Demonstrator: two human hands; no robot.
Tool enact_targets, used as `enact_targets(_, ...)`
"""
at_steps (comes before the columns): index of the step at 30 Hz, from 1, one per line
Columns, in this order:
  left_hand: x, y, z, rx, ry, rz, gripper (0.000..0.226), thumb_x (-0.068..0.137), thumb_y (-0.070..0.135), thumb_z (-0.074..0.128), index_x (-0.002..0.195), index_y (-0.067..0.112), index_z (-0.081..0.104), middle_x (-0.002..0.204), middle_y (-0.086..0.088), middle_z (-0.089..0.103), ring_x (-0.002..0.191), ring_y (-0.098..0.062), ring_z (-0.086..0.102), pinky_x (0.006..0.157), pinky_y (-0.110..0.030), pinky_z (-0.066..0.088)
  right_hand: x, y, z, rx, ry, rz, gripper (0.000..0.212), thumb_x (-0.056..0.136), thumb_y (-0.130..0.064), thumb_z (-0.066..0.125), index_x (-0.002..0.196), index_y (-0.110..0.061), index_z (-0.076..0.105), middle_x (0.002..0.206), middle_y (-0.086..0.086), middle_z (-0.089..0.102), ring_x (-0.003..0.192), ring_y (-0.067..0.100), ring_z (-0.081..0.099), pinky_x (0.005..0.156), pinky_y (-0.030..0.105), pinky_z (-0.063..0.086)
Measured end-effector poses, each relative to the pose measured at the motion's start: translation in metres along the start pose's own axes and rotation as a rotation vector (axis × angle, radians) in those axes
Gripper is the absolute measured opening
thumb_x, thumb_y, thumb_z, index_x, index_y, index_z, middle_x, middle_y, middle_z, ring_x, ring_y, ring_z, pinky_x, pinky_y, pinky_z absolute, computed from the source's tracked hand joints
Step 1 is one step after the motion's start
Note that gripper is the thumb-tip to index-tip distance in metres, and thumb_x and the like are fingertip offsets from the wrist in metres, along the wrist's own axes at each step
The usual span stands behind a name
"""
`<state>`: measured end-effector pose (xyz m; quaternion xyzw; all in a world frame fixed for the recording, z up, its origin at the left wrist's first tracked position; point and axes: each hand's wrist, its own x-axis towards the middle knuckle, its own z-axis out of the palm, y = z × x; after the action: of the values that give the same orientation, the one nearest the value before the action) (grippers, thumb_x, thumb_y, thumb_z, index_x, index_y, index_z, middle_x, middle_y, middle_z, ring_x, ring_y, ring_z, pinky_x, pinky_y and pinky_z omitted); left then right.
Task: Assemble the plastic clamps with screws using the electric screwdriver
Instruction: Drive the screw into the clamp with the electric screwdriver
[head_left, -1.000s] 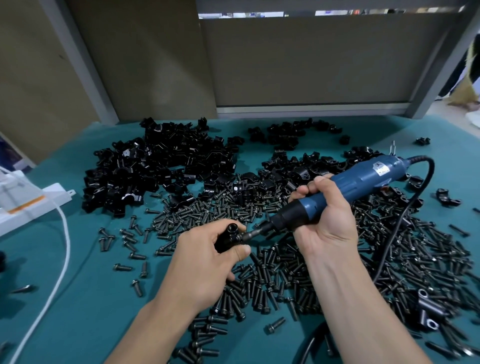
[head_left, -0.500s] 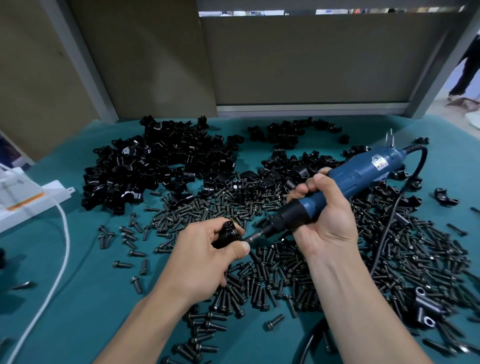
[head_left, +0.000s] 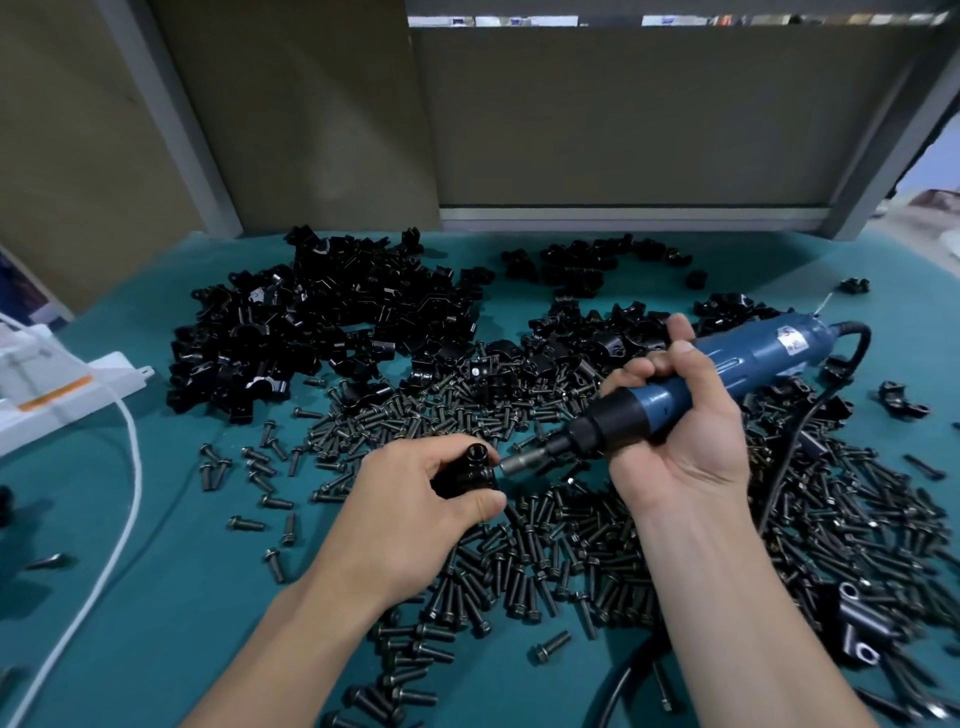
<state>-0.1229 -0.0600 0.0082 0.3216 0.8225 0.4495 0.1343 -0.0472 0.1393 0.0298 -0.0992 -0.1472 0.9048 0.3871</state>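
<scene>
My left hand (head_left: 415, 499) grips a small black plastic clamp (head_left: 467, 470) above the table's middle. My right hand (head_left: 680, 436) holds the blue electric screwdriver (head_left: 727, 369) slanted down to the left. Its metal bit (head_left: 524, 461) touches the right side of the clamp. The screw at the tip is hidden. A big heap of black clamps (head_left: 322, 327) lies at the back left. Black screws (head_left: 571, 551) are spread in a wide layer under and around both hands.
The teal table mat (head_left: 156, 597) carries a white device (head_left: 57, 395) with a white cable (head_left: 130, 467) at the left. The screwdriver's black cord (head_left: 784, 467) runs down the right side. More clamps (head_left: 582, 265) lie at the back, a few (head_left: 857, 629) at the front right.
The screwdriver's rear end has dropped a little, so the tool lies flatter. Its bit stays at the clamp in my left hand, which has hardly moved.
</scene>
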Motion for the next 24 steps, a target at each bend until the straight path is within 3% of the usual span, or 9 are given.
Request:
enact_targets(5, 0.0008, -0.0017, 0.0021, -0.02, 0.005, -0.013, 0.021, 0.082, 0.033, 0.088, 0.091, 0.046, 0.073, 0.087, 0.011, 0.072, 0.071, -0.024, 0.063, 0.06, -0.018, 0.047, 0.0002, 0.0052, 0.001, -0.01, -0.03, 0.002, 0.041, 0.079, -0.006, 0.065, 0.118, -0.016, 0.059, 0.07, -0.002, 0.054, 0.062, 0.01, 0.054, 0.069, 0.02, 0.049)
enact_targets(11, 0.0004, 0.001, 0.0035, -0.023, 0.03, -0.027, 0.021, 0.081, 0.038, 0.088, 0.091, 0.048, 0.072, 0.084, 0.006, 0.075, 0.073, -0.026, 0.068, 0.07, -0.034, 0.051, 0.0002, 0.0053, 0.0021, -0.029, -0.018, -0.021, 0.028, 0.083, -0.003, 0.063, 0.108, -0.015, 0.059, 0.068, -0.001, 0.054, 0.061, 0.012, 0.054, 0.069, 0.022, 0.048)
enact_targets(14, 0.0002, 0.0022, 0.0043, -0.021, 0.055, -0.047, 0.014, 0.083, 0.037, 0.087, 0.085, 0.04, 0.074, 0.077, -0.002, 0.073, 0.049, -0.015, 0.055, 0.048, -0.026, 0.044, 0.0002, 0.0071, 0.0024, -0.026, -0.004, -0.015, 0.019, 0.09, -0.001, 0.059, 0.1, -0.016, 0.06, 0.069, -0.002, 0.054, 0.062, 0.012, 0.053, 0.069, 0.023, 0.048)
enact_targets(19, -0.0014, 0.0056, 0.0074, -0.125, 0.017, -0.137, 0.02, 0.082, 0.038, 0.086, 0.079, 0.02, 0.076, 0.069, -0.012, 0.068, 0.053, -0.014, 0.047, 0.051, -0.026, 0.035, -0.001, 0.0059, 0.0057, -0.046, -0.14, -0.015, 0.023, 0.08, -0.003, 0.065, 0.095, -0.018, 0.056, 0.069, -0.004, 0.054, 0.062, 0.012, 0.055, 0.068, 0.024, 0.051)
enact_targets(24, -0.0021, 0.0055, 0.0084, -0.109, 0.012, -0.165, 0.031, 0.082, 0.032, 0.088, 0.075, 0.008, 0.069, 0.055, 0.008, 0.054, 0.051, -0.013, 0.044, 0.046, -0.019, 0.032, -0.0024, 0.0044, 0.002, -0.053, -0.191, -0.006, 0.024, 0.078, -0.005, 0.067, 0.094, -0.019, 0.056, 0.069, -0.005, 0.054, 0.062, 0.01, 0.056, 0.069, 0.023, 0.05)
